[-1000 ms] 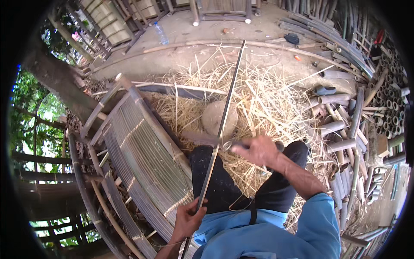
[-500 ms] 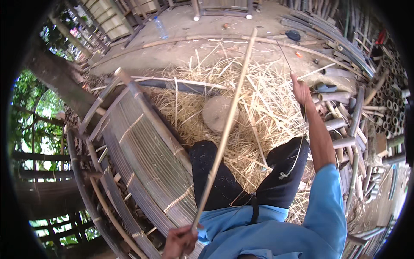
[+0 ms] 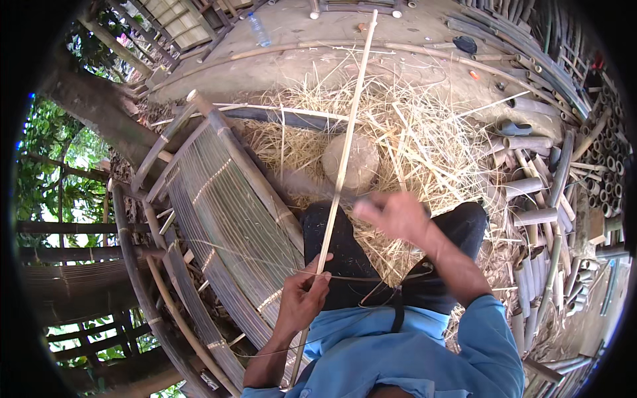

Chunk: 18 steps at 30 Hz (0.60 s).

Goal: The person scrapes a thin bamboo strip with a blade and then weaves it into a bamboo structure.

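A long, pale bamboo strip [image 3: 346, 149] slants up from my lap toward the far ground. My left hand [image 3: 305, 295] is wrapped round its lower part, above my left thigh. In my right hand [image 3: 401, 215] is a long-bladed knife, closed in the fist and smeared by motion. The blurred blade [image 3: 308, 184] reaches leftward across the line of the strip; whether it touches cannot be made out. Behind the strip stands a round wooden block [image 3: 361, 166], between my knees. A thin fibre trails beside my left wrist.
Pale shavings [image 3: 431, 132] lie heaped round the block. A slatted bamboo bench [image 3: 232, 205] stands at my left. Cut bamboo pieces [image 3: 524, 189] are stacked at right, with bundled poles behind. A plastic bottle [image 3: 259, 30] lies at the far left; a dark sandal [image 3: 514, 128] is at right.
My right hand has come down and inward with the knife, from far right to over my lap. My left hand has moved up and right along with the strip, which stands a little steeper.
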{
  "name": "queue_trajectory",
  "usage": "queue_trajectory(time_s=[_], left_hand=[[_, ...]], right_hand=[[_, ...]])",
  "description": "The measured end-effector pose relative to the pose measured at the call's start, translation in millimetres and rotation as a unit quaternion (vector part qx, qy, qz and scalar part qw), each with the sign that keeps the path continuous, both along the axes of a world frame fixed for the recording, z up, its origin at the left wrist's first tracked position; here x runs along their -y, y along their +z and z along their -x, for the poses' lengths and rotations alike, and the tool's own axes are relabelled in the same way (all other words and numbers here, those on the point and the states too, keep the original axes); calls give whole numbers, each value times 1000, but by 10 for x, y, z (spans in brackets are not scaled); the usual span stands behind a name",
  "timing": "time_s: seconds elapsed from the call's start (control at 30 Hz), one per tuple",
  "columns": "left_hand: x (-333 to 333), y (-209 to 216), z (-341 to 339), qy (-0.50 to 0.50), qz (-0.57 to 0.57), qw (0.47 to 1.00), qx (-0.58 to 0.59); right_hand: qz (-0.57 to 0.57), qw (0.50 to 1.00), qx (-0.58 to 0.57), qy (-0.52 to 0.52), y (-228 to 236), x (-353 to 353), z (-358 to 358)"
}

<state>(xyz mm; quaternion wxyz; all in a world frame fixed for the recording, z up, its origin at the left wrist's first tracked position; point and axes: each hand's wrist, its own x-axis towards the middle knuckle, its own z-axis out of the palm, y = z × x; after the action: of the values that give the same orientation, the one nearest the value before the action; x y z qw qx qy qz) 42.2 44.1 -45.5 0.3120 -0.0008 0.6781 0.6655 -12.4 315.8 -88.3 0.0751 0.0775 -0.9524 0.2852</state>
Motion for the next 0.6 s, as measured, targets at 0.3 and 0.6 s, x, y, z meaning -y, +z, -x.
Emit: queue_trajectory(time_s=[0.3,0.6], left_hand=[[77,-11,-194,-22,6,1000,-13],[201,16,-217,-31,30,999,-8]], right_hand=[[-55,998,32,-19,197,-169,-49],[-88,994,16,60,173,-122,-38]])
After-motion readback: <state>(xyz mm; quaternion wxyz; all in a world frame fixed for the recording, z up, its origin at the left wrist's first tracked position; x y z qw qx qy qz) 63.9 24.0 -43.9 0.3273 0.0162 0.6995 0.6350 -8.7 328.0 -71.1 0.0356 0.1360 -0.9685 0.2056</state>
